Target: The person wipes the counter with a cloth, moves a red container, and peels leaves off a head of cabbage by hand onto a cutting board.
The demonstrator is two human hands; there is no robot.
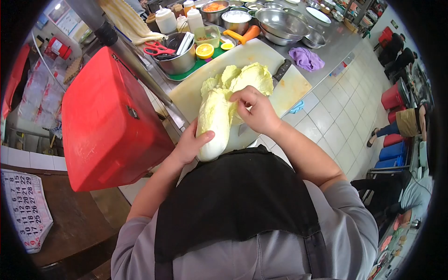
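A long napa cabbage (214, 123) lies with its white base toward my body. My left hand (192, 141) is wrapped round the lower left side of it, thumb on top. My right hand (255, 108) has its fingers curled at the leafy upper right side, pinching a leaf edge. Loose yellow-green leaves (252, 80) rest beyond the cabbage on the white cutting board (290, 93). A knife with a black handle (282, 70) lies on the board, right of the leaves, its blade mostly hidden.
Left of the board stands a big red box (114, 121). Behind are a metal pot (179, 64) with red scissors, an orange half (205, 51), an orange peeler (234, 36), metal bowls (283, 24) and a purple cloth (306, 58). Other people are at the far right.
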